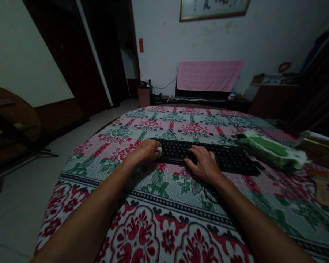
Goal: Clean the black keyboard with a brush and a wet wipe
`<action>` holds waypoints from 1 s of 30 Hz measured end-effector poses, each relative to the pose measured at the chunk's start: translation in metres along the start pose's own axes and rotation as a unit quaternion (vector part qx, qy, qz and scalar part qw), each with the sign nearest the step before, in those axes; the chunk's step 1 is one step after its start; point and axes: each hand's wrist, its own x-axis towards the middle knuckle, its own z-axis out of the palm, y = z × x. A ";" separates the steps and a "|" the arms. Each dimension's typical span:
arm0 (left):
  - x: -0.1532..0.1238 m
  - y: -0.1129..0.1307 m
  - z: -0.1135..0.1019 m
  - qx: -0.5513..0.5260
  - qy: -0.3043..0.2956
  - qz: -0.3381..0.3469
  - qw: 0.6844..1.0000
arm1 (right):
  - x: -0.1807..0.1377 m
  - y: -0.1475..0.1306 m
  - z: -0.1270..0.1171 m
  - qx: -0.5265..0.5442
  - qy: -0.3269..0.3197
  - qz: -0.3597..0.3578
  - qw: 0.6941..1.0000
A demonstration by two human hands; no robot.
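A black keyboard (175,150) lies on the flowered tablecloth in front of me. My left hand (147,150) is at its left end, fingers closed round a small white wad (159,151) that touches the keys; most of the wad is hidden, and its kind is unclear. On the middle of the keyboard rests my right hand (204,162), fingers spread and thumb at the front edge, with nothing in it. A black cable (208,195) curves out beneath my right wrist.
Right of the keyboard lies a green and white soft pack (274,149). Beyond it are a box (322,148) and a brush with a wooden handle (322,188). The patterned tablecloth (153,204) covers the table. A pink cloth (210,76) hangs over a screen-like shape at the far wall.
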 end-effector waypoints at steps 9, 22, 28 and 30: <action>0.000 0.025 0.009 -0.021 0.007 0.028 0.999 | 0.000 0.000 0.001 -0.001 -0.001 -0.001 1.000; 0.002 0.033 0.013 -0.016 0.014 0.042 0.999 | 0.000 0.002 0.002 0.002 -0.007 -0.003 1.000; 0.000 0.024 0.004 -0.014 0.011 0.012 1.000 | 0.000 0.004 0.000 0.008 -0.018 -0.006 1.000; 0.001 0.028 0.006 -0.029 0.026 0.024 0.999 | 0.000 0.003 -0.001 0.010 -0.021 -0.005 1.000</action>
